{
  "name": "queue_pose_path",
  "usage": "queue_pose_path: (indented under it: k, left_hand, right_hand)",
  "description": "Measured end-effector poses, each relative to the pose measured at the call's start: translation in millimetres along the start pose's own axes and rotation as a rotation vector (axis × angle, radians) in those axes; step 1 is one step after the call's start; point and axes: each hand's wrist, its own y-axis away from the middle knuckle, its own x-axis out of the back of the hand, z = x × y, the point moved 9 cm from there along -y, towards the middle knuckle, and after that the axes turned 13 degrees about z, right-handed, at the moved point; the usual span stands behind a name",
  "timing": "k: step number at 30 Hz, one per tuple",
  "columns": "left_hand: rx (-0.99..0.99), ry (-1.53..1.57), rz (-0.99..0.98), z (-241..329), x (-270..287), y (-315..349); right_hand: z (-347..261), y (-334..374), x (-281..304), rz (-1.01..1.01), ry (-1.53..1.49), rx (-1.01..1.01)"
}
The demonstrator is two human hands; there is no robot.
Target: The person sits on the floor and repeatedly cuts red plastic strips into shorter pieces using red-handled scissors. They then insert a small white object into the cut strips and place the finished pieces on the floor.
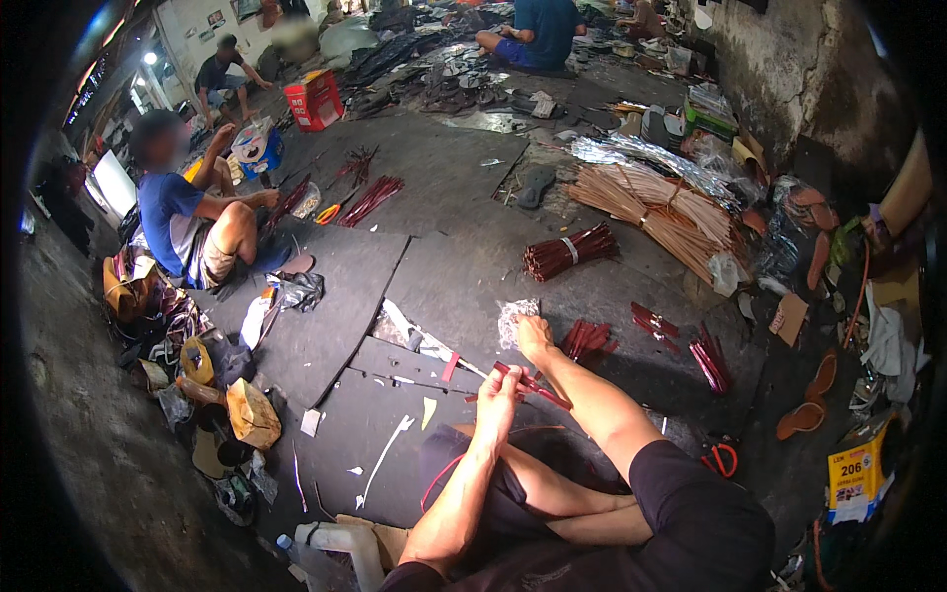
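Observation:
My left hand (496, 393) is closed around a few dark red strips (542, 392) above my crossed legs. Farther forward, my right hand (536, 338) reaches to a small clear plastic bag (515, 318) of shiny bits; its fingers are bent together at the bag's edge, and what they pinch is too small to tell. Beside that wrist lies a loose pile of dark red strips (588, 338). More such strips (708, 359) lie to the right. A thick tied bundle of dark red strips (570, 253) rests beyond the bag.
Large tan strip bundles (646, 212) lie at the far right. Red-handled scissors (722, 459) are by my right side, near brown sandals (809, 400) and a yellow package (856, 474). A white jug (343, 548) stands at lower left. A seated person (192, 212) works at left, others farther back.

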Motion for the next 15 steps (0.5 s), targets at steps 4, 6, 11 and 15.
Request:
queue_pose_path:
  k: [4,6,11,15]
  left_hand:
    - [0.008,-0.019,-0.018,-1,-10,0]
    - [-0.004,-0.026,-0.026,-3,-10,0]
    - [-0.011,-0.083,-0.014,11,-8,8]
    - [-0.079,-0.057,-0.020,10,-12,4]
  right_hand:
    - [2,-8,1,0.072,0.202,0.201]
    - [6,-10,2,0.111,0.182,0.172]
    - [-5,-4,17,0.137,-0.124,0.177]
    - [4,-17,12,0.087,-0.106,0.215]
